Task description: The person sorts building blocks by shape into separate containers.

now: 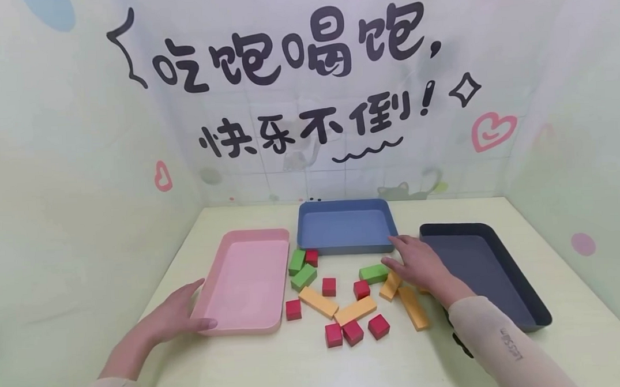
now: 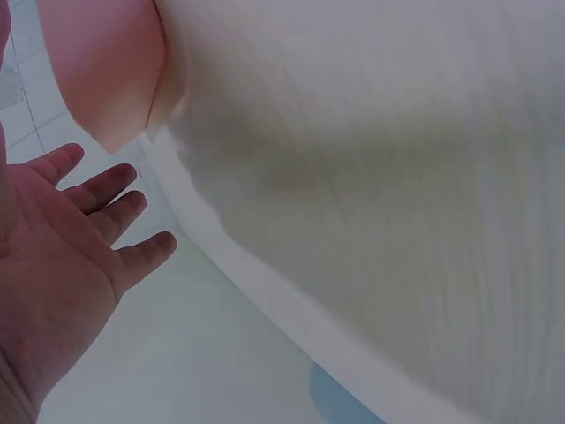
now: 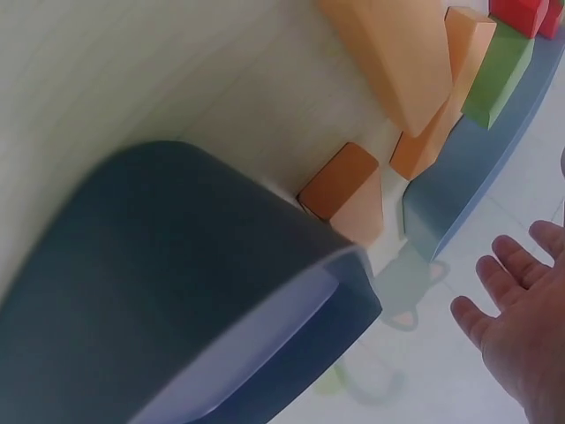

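My left hand (image 1: 172, 315) is beside the pink tray (image 1: 207, 305), its thumb near the front left corner. The left wrist view shows that hand's fingers (image 2: 124, 212) spread and straight, holding nothing. Over the right side of the scattered blocks reaches my right hand (image 1: 419, 264), fingertips by the blue tray's (image 1: 347, 249) front right corner. The right wrist view shows its fingers (image 3: 510, 265) extended and nothing in them. Near or below it are a green block (image 1: 373, 273), an orange block (image 1: 390, 286) and a longer orange block (image 1: 414, 309); another orange piece is partly hidden.
A dark navy tray (image 1: 522, 282) stands on the right, partly behind the right forearm. Several red cubes (image 1: 379, 326), two yellow-orange bars (image 1: 355, 311) and green blocks (image 1: 304, 277) lie between the trays on the pale table (image 1: 276, 368). Printed walls (image 1: 340, 180) enclose the back and sides.
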Demonstrator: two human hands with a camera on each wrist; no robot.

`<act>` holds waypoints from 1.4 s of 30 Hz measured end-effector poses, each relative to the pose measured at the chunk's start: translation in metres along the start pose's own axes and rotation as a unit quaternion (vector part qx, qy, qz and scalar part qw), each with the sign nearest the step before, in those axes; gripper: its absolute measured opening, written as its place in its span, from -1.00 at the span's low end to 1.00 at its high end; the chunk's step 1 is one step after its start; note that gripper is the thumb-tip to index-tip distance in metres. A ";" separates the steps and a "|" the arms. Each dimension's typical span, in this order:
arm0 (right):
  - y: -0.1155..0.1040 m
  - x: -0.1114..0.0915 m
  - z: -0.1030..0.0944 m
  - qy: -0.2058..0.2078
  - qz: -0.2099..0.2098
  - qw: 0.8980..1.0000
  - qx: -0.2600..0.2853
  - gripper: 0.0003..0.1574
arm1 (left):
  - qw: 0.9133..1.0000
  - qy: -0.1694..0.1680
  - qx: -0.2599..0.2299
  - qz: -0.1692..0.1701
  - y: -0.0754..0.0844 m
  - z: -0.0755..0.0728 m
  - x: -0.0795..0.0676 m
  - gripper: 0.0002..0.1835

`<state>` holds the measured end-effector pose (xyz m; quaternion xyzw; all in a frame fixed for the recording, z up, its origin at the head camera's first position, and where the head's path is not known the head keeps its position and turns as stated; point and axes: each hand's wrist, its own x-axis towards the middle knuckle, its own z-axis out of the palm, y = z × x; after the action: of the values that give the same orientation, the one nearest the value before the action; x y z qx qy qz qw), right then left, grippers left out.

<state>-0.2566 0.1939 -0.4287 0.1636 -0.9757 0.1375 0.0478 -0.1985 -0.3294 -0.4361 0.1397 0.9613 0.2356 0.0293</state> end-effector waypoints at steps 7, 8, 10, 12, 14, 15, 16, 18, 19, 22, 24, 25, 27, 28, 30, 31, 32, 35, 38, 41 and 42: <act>-0.004 0.004 -0.001 -0.030 0.007 0.999 0.032 -0.21 | 1.000 -0.004 -0.020 -0.006 -0.007 0.005 -0.004 0.13; -0.005 0.005 -0.001 -0.034 0.003 0.999 0.036 -0.23 | 1.000 -0.004 -0.021 -0.007 -0.008 0.006 -0.004 0.13; -0.005 0.006 0.001 -0.045 -0.002 0.998 0.042 -0.25 | 1.000 -0.004 -0.022 -0.008 -0.009 0.007 -0.004 0.12; -0.005 0.007 0.003 -0.057 -0.011 0.997 0.046 -0.27 | 1.000 -0.002 -0.018 -0.005 -0.011 0.008 -0.003 0.12; -0.005 0.009 0.006 -0.072 -0.018 0.996 0.052 -0.30 | 1.000 0.000 -0.012 -0.003 -0.011 0.008 -0.003 0.13; -0.005 0.010 0.008 -0.079 -0.017 0.995 0.054 -0.31 | 1.000 0.001 -0.008 -0.001 -0.011 0.009 -0.003 0.13; -0.006 0.011 0.010 -0.086 -0.015 0.995 0.057 -0.33 | 1.000 0.002 -0.002 0.002 -0.012 0.009 -0.003 0.13; -0.006 0.013 0.012 -0.099 -0.009 0.993 0.058 -0.34 | 1.000 0.005 0.009 0.005 -0.012 0.009 -0.002 0.14; -0.006 0.013 0.013 -0.103 -0.008 0.993 0.058 -0.35 | 1.000 0.005 0.014 0.006 -0.012 0.009 -0.002 0.14; -0.006 0.015 0.015 -0.112 -0.006 0.992 0.048 -0.36 | 1.000 0.003 0.025 0.006 -0.011 0.009 -0.002 0.14; -0.007 0.015 0.015 -0.114 -0.011 0.993 0.041 -0.38 | 1.000 0.002 0.028 0.003 -0.010 0.008 -0.003 0.13; -0.007 0.015 0.016 -0.114 -0.015 0.993 0.037 -0.39 | 1.000 0.001 0.028 0.002 -0.009 0.008 -0.004 0.13; -0.008 0.016 0.017 -0.113 -0.023 0.993 0.031 -0.43 | 1.000 0.001 0.027 0.001 -0.009 0.008 -0.005 0.12; -0.008 0.016 0.017 -0.112 -0.024 0.993 0.027 -0.46 | 1.000 0.002 0.026 0.001 -0.008 0.008 -0.005 0.12; -0.009 0.016 0.018 -0.109 -0.029 0.993 0.022 -0.51 | 1.000 0.002 0.024 0.001 -0.008 0.008 -0.006 0.11; -0.009 0.016 0.018 -0.108 -0.028 0.994 0.020 -0.53 | 1.000 0.002 0.023 0.000 -0.008 0.009 -0.006 0.11; -0.009 0.016 0.018 -0.107 -0.027 0.994 0.018 -0.55 | 1.000 0.002 0.022 0.000 -0.008 0.009 -0.006 0.11; -0.009 0.017 0.019 -0.103 -0.028 0.994 0.014 -0.58 | 1.000 0.001 0.021 -0.002 -0.009 0.010 -0.006 0.11; -0.009 0.017 0.019 -0.103 -0.029 0.994 0.013 -0.59 | 1.000 0.000 0.020 -0.006 -0.008 0.010 -0.006 0.11; -0.010 0.017 0.019 -0.100 -0.033 0.994 0.013 -0.60 | 1.000 0.001 0.022 -0.007 -0.008 0.009 -0.008 0.10; -0.011 0.016 0.018 -0.097 -0.032 0.995 0.015 -0.59 | 1.000 0.002 0.023 -0.007 -0.008 0.009 -0.009 0.09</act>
<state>-0.2692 0.1736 -0.4409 0.2085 -0.9677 0.1343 -0.0450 -0.1908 -0.3346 -0.4473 0.1327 0.9676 0.2131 0.0256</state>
